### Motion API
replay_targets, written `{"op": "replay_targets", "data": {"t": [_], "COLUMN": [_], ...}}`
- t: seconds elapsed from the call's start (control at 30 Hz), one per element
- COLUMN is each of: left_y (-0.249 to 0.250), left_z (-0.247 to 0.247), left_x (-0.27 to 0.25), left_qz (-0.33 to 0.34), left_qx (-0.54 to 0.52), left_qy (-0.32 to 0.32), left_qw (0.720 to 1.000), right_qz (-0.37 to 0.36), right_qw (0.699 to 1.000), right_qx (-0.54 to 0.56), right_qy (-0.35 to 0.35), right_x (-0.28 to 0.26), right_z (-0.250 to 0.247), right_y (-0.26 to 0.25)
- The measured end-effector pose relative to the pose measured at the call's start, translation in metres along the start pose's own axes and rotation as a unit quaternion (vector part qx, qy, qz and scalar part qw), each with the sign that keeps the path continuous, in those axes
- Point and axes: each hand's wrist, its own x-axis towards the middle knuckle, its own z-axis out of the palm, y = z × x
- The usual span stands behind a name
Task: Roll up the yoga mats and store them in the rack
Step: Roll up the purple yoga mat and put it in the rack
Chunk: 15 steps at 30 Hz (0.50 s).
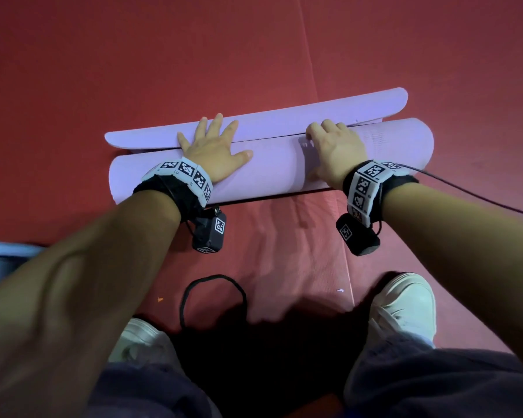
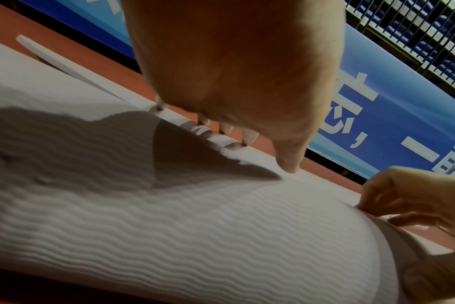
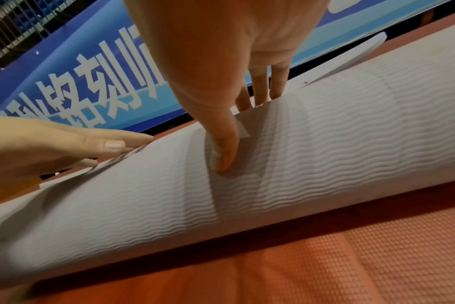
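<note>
Both hands press down on top of the rolled purple yoga mat (image 1: 272,164), and neither one grabs it. From the head view, the left hand (image 1: 215,152) lies flat with its fingers spread wide, reaching over the roll onto the last flat strip (image 1: 254,119) of mat. The right hand (image 1: 334,149) sits on the roll too, with its fingers bent down over the far edge of the roll. I think the hands sit far apart like this so the roll stays even and does not spring open. The mat lies on the red floor (image 1: 133,55), just in front of the person's white shoes (image 1: 402,306). Only a short strip is left to roll, so the rolling looks nearly done. A black cord loop (image 1: 212,297) lies on the floor near the shoes.

From the left wrist view, the left hand (image 2: 237,67) hangs over the wavy skin of the mat (image 2: 169,236). Its fingertips (image 2: 249,137) touch the mat at the far edge and nothing is pinched. The right hand (image 2: 408,203) shows at the side with bent fingers.

From the right wrist view, the right hand's thumb (image 3: 222,148) pushes into the roll (image 3: 325,154), maybe to keep it tight. Its other fingers drop behind the roll. The left hand (image 3: 52,144) lies flat beside it. A blue banner (image 3: 91,82) stands behind. I cannot say which thing is the rack.
</note>
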Motion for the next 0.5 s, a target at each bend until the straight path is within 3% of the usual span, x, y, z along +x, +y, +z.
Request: {"op": "replay_targets", "data": {"t": [0.27,0.5], "left_y": [0.0024,0.0035], "left_z": [0.0,0.0007], "left_x": [-0.0002,0.0039], "left_qz": [0.001,-0.005], "left_qx": [-0.005,-0.014], "left_qy": [0.017,0.024], "left_qw": [1.0,1.0], "right_qz": [-0.004,-0.026], "right_qw": [0.998,0.999], "right_qx": [-0.012,0.002], "right_qy": [0.053,0.044], "right_x": [-0.0002,0.0068], "right_z": [-0.002,-0.0022], "right_y": [0.001,0.005]}}
